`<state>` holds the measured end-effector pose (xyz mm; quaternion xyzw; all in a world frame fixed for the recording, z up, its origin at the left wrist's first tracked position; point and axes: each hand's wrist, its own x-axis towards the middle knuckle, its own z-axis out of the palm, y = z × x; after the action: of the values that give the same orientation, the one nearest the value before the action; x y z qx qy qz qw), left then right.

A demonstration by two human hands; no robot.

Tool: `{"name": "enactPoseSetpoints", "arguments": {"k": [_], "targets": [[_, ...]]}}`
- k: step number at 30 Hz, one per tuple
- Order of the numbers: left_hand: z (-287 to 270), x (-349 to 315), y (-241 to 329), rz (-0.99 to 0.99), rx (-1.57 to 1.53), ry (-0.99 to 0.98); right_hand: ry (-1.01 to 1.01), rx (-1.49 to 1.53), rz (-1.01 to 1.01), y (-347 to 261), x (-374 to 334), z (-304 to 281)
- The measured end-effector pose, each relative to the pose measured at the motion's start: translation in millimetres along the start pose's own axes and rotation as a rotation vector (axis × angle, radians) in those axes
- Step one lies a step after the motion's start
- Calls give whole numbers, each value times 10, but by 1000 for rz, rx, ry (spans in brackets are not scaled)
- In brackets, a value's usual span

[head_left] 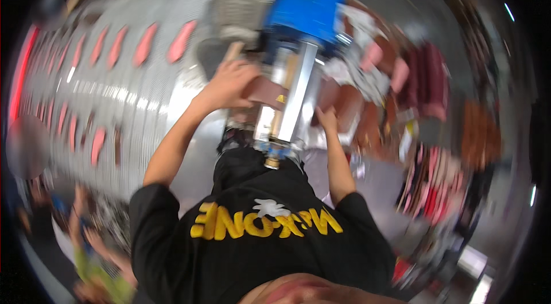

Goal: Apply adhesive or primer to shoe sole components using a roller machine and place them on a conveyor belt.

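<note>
Between my arms stands a machine with a blue housing and a shiny metal bar running toward me. My left hand is left of the bar, thumb and fingers closed on a brown flat piece with a small yellow mark. Just above those fingers a tan strip sticks up. On the bar's other side my right hand pinches the lower edge of a brown flat part. The bar hides whether both brown parts are one piece. Motion blurs the hands.
To the left a ribbed metal conveyor carries several pink sole-shaped pieces. Brown sheets and grey-white cloth lie to the right. Beyond hang dark red pieces and a row of strips. Another person's arms show lower left.
</note>
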<state>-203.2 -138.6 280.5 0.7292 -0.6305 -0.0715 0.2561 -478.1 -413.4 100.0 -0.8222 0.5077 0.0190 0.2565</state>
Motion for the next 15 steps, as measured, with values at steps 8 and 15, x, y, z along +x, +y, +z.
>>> {"name": "enactPoseSetpoints", "arguments": {"k": [8,15], "targets": [[370,-1023,-550,-341,-518,53,4,9,142,390,206,327],[1171,-2348,-489,-717,-1957,813,28,152,158,1077,511,291]]}}
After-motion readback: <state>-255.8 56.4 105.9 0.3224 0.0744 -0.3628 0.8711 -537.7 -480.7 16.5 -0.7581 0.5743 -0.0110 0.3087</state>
